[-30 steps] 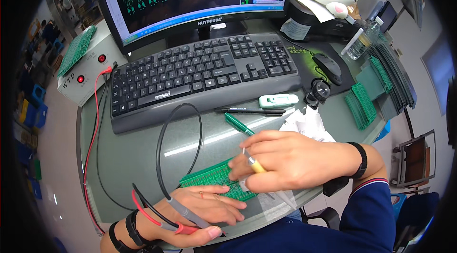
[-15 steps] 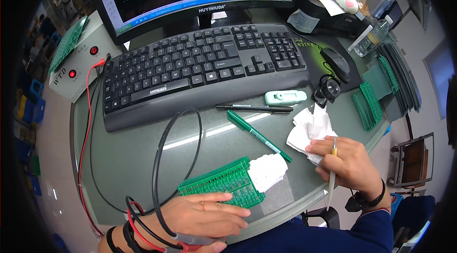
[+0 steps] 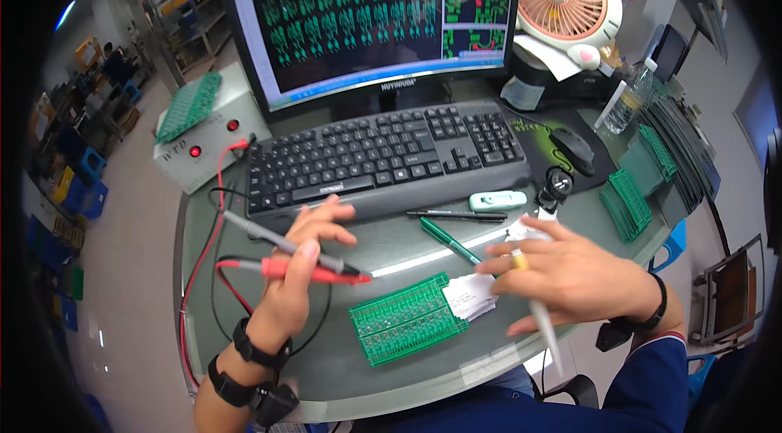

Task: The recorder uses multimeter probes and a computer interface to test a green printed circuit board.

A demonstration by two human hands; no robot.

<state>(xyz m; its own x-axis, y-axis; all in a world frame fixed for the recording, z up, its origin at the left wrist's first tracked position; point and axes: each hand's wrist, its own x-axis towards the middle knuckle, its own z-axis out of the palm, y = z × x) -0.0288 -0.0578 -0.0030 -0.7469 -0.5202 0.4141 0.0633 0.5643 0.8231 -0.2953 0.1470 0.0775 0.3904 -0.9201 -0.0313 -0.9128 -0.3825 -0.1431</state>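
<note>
My left hand [image 3: 287, 290] is raised left of the green circuit boards, its thumb and fingers closed on a red test probe [image 3: 346, 276] and a grey test probe [image 3: 248, 227]. The probe tips lie close together, pointing right. My right hand [image 3: 582, 274] hovers over the desk's right side with a slim white-handled tool [image 3: 544, 327] tucked between spread fingers, slanting down toward me. Below and between both hands lies a stack of green circuit boards [image 3: 407, 323]. White paper slips [image 3: 471, 296] rest at its right end. More paper slips [image 3: 518, 229] are partly hidden behind my right hand.
A green marker [image 3: 450, 239], a black pen [image 3: 456, 216], a mint-green device [image 3: 498, 201] and a black loupe [image 3: 558, 183] lie before the keyboard [image 3: 366, 160]. Circuit boards [image 3: 626, 205] stand at right. Red and black leads run to a box [image 3: 212, 144] at left.
My left hand has lifted off the boards and now holds both probes up. My right hand has come away from the paper slips, shifting left. The head view has tilted up.
</note>
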